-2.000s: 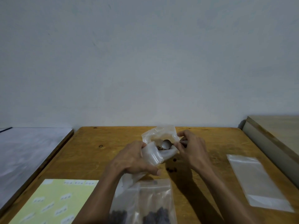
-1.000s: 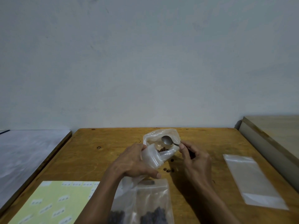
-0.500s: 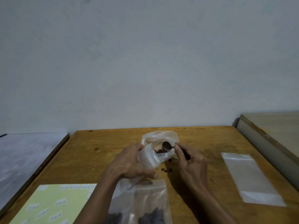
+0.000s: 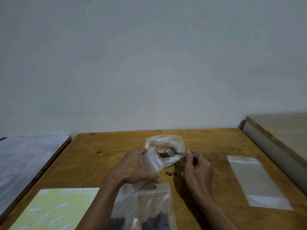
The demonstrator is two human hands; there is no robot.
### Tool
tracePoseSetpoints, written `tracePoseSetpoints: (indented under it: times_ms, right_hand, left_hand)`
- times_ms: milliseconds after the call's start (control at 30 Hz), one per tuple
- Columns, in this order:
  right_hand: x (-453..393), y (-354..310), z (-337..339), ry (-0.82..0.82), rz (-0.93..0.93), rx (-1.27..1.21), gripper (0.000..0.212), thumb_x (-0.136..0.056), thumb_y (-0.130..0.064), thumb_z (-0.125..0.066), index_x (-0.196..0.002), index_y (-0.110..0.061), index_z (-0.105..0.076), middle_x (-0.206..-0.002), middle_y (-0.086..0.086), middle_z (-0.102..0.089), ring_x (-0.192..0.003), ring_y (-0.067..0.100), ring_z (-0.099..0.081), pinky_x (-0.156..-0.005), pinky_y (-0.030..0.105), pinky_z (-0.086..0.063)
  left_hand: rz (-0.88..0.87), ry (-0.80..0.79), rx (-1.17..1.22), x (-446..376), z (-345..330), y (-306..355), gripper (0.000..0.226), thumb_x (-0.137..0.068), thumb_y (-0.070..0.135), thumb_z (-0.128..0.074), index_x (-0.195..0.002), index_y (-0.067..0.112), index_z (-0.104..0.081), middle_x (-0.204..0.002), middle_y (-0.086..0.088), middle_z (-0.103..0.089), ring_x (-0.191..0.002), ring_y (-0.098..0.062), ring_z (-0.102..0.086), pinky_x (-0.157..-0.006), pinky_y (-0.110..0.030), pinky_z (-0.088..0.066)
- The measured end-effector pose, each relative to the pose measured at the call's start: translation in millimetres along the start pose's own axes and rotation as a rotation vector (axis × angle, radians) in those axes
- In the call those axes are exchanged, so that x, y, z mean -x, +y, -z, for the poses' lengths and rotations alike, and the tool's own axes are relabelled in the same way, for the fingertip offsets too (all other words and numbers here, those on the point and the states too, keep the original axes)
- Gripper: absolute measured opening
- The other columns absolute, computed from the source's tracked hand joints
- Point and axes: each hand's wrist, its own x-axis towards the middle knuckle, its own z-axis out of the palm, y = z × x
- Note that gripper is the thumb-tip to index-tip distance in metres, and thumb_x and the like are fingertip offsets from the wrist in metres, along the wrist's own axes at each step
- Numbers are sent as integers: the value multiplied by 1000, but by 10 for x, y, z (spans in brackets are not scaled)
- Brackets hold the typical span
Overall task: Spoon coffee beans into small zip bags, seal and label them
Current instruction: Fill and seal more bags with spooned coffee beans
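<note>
My left hand [image 4: 132, 166] grips the folded-back mouth of a clear plastic bag [image 4: 164, 143] of coffee beans [image 4: 163, 154] lying at the middle of the wooden table [image 4: 103, 163]. My right hand [image 4: 197, 168] pinches the handle of a metal spoon [image 4: 171, 151] whose bowl sits inside the bag's mouth, beside the beans. A few loose beans [image 4: 169, 173] lie on the table between my hands. Two small zip bags [image 4: 149, 211] with beans in them lie near the front edge. A yellow label sheet [image 4: 54, 208] lies at the front left.
An empty flat zip bag [image 4: 255, 180] lies on the right side of the table. A pale wooden surface [image 4: 282, 130] stands higher at the far right. A grey-white board [image 4: 28, 156] adjoins the table's left edge. A plain wall rises behind.
The spoon, lifted to the bag's rim a second ago, has dipped back into the bag's mouth among the beans. My left hand keeps its grip on the bag. The camera has tilted slightly.
</note>
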Motion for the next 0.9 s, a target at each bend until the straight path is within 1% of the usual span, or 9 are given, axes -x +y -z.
tracePoseSetpoints:
  times_ms: [67, 133, 233, 333, 400, 533, 733, 800, 900]
  right_hand:
    - [28, -36, 18, 0, 61, 29, 12, -101, -26, -55, -103, -33, -64, -84, -17, -65, -81, -4, -61, -64, 11, -42]
    - [50, -47, 0, -5, 38, 40, 12, -101, -25, -55, -98, -32, -64, -81, -15, -65, -79, -2, -62, -61, 13, -42]
    - [53, -64, -56, 18, -197, -41, 22, -101, -25, -55, -83, -21, -68, -76, -3, -69, -74, 12, -66, -57, 21, -44]
    - [41, -131, -95, 5, -455, -243, 15, -99, -21, -58, -89, -17, -68, -77, 5, -73, -71, 15, -69, -58, 25, -52]
    - [17, -158, -95, 26, -528, -316, 12, -98, -20, -59, -92, -15, -68, -78, 6, -75, -69, 16, -70, -58, 25, -54]
    - [-85, -237, 6, 65, -485, -318, 14, -98, -22, -60, -92, -14, -69, -77, 7, -75, -68, 17, -70, -64, 34, -59]
    - [-210, -513, 268, 41, -381, -381, 10, -97, -19, -62, -88, -16, -64, -76, 6, -75, -65, 12, -72, -58, 22, -56]
    - [-203, -613, 323, 3, -341, -392, 10, -97, -20, -63, -89, -15, -66, -74, 6, -76, -62, 9, -72, -55, 20, -55]
    - [-127, -684, 308, -117, -234, -265, 15, -98, -26, -61, -86, -19, -68, -70, 1, -75, -66, 13, -73, -61, 28, -60]
  left_hand:
    - [-1, -6, 5, -8, -3, -28, 116, -46, 61, -91, -145, 25, -40, -133, 9, -48, -116, -14, -50, -97, -36, -52]
    - [-5, -12, 22, -19, -8, -41, 119, -41, 65, -88, -144, 26, -41, -131, 10, -49, -114, -14, -51, -97, -37, -53]
    - [-19, -7, 39, -36, -39, -41, 118, -41, 63, -90, -143, 26, -42, -129, 12, -49, -113, -12, -51, -96, -35, -53]
    - [-29, -2, 55, -59, -58, -49, 113, -43, 60, -91, -140, 28, -45, -127, 12, -52, -111, -11, -53, -94, -35, -54]
    - [-38, 4, 69, -74, -62, -66, 113, -41, 60, -92, -140, 28, -46, -126, 11, -54, -110, -12, -55, -92, -35, -55]
    - [-54, 32, 119, -76, -84, -133, 104, -41, 61, -89, -134, 31, -52, -120, 12, -59, -103, -8, -59, -84, -33, -58]
    - [-76, 68, 191, -81, -113, -186, 92, -49, 57, -92, -130, 30, -56, -117, 11, -63, -99, -9, -63, -77, -26, -58]
    - [-74, 70, 202, -88, -116, -181, 93, -50, 56, -94, -131, 29, -56, -117, 11, -63, -100, -9, -64, -78, -25, -58]
    - [-72, 52, 231, -95, -118, -174, 98, -51, 52, -95, -136, 29, -52, -121, 13, -61, -103, -7, -61, -76, -21, -56]
